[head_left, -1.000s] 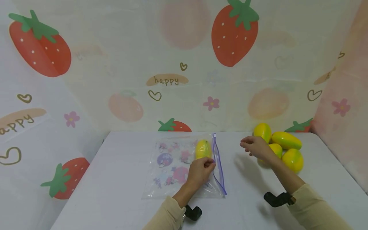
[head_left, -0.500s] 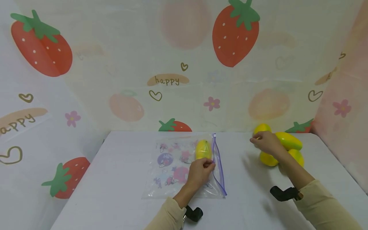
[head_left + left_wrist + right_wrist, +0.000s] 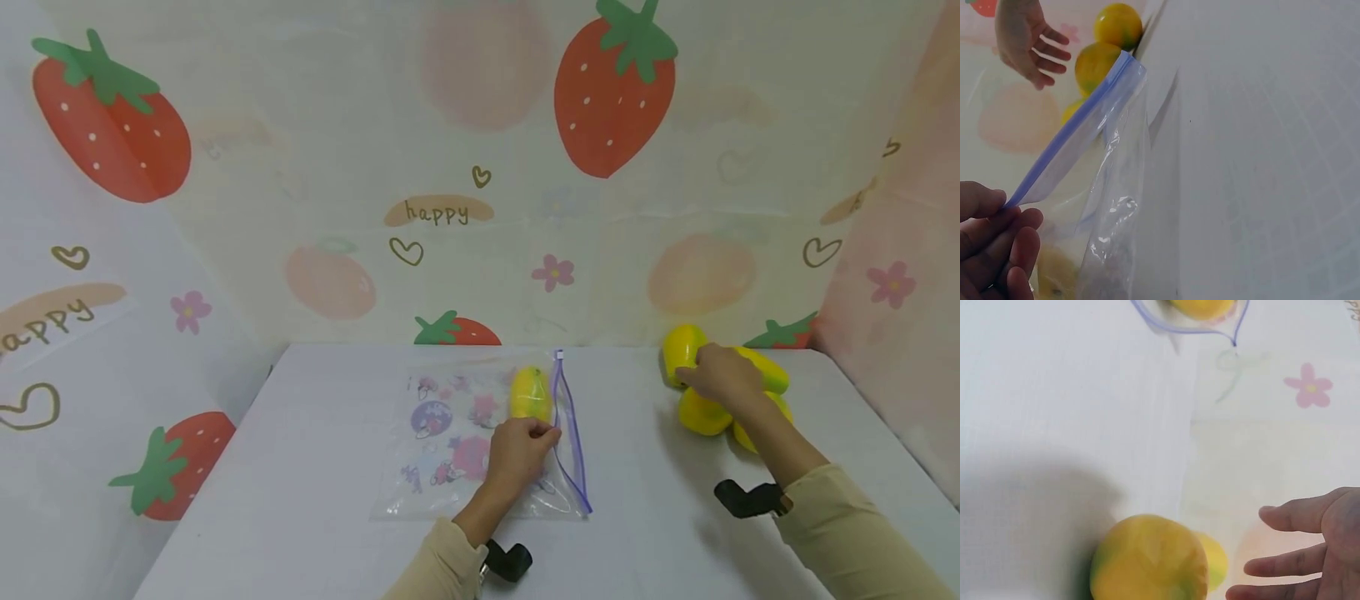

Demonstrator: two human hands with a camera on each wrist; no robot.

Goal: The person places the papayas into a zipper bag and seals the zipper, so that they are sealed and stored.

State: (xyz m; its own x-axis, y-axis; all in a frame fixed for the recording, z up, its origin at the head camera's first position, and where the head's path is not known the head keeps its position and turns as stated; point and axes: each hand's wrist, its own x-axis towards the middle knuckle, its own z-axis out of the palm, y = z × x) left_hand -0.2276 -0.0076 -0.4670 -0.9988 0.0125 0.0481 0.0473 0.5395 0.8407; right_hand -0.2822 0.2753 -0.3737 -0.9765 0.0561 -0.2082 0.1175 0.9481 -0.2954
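With thumb and fingers my left hand pinches the purple zip edge of a clear, printed zip bag. The bag lies flat, its opening facing right, and one yellow-green mango rests inside near the mouth. Over at the right my right hand hovers above a cluster of several mangoes; its fingers are spread and hold nothing in the right wrist view. Closest to its fingertips is the back-left mango. Another mango lies below the hand, and a long one is partly hidden behind it.
A white table carries everything. A patterned backdrop with strawberries rises behind it and along both sides. Black wrist cameras stick out below the left wrist and the right wrist.
My right hand has moved rightward, from beside the mangoes to above them. My left hand has kept its grip on the bag, which has stayed in place.
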